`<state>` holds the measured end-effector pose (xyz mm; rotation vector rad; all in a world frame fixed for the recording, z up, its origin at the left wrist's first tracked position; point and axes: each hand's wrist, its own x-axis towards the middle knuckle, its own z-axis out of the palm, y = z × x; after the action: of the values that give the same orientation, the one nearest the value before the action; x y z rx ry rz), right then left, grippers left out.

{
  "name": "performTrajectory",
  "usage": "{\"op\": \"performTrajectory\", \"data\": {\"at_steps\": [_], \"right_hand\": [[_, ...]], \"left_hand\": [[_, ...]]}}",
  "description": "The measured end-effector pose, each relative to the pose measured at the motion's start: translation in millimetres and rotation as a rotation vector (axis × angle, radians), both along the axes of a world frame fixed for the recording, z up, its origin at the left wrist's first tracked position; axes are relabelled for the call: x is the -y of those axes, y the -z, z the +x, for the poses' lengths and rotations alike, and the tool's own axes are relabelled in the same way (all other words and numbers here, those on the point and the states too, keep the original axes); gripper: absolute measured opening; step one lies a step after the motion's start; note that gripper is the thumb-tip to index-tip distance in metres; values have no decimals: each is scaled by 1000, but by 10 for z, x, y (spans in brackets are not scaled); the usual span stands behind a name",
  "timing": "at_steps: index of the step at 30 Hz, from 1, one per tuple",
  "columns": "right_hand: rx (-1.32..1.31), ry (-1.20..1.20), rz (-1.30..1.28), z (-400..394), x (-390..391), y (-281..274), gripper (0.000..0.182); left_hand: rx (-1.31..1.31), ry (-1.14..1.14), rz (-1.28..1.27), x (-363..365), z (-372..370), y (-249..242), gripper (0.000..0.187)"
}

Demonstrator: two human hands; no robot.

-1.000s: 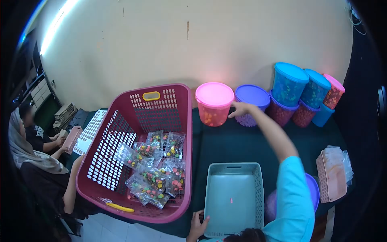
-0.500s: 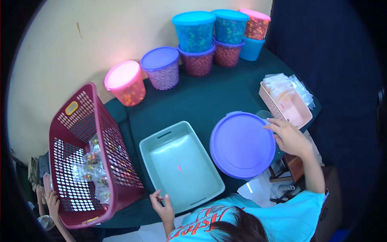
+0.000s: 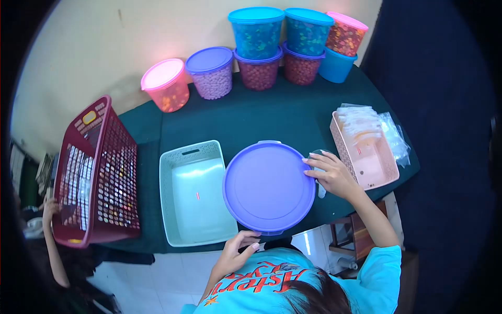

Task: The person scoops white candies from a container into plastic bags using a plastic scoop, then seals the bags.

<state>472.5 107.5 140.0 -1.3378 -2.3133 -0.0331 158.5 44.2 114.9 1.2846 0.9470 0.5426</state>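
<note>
I am watching a round purple plastic lid point(image 3: 269, 186) that is lying flat side up between the two hands, at the front edge of the table; anything beneath it is staying hidden from my camera. The right hand point(image 3: 332, 175) is reaching over its right rim, fingers spread and slightly bent, fingertips resting on top; I am not making out whether it is gripping. The left hand point(image 3: 238, 256) is hovering by the lower left rim, fingers loosely curled and thumb apart, with nothing visible in its grasp; I am not able to see whether a fingertip is touching.

Just left of the lid, and partly covered by it in my view, a pale green rectangular plastic tray point(image 3: 196, 222) is sitting on the dark green tablecloth point(image 3: 251, 118). To the right, a pale pink rectangular basket point(image 3: 376, 170) is holding clear plastic bags point(image 3: 361, 123). Farther left, a tall maroon perforated laundry basket point(image 3: 119, 172) is standing, with a co-worker's hand point(image 3: 50, 209) at its far side. Along the wall, lidded plastic tubs point(image 3: 260, 73) are standing, some stacked in twos.
</note>
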Motion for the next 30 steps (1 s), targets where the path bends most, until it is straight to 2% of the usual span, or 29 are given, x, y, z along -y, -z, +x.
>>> {"op": "performTrajectory", "data": {"at_steps": [4,7,12,16,19,25,30], "right_hand": [[27,-204,120,106,-156,54,24],[24,-315,142,170,-244,88,23],[108,-479,66,146,-213,-13,16],[151,-566,-28,-25,80,-56,17],[33,-646,25,-240,199,0,22],[-38,-610,251,-349,236,440,26],[-87,-624,295,-412,218,431,29]], "left_hand": [[88,-99,-15,146,309,132,26],[244,-321,-22,273,540,331,22],[448,-691,-17,276,637,523,21],[560,-907,-27,65,557,416,21],[517,-925,54,-146,472,458,22],[435,-1024,-4,-384,473,527,23],[441,-952,18,-433,385,555,22]]}}
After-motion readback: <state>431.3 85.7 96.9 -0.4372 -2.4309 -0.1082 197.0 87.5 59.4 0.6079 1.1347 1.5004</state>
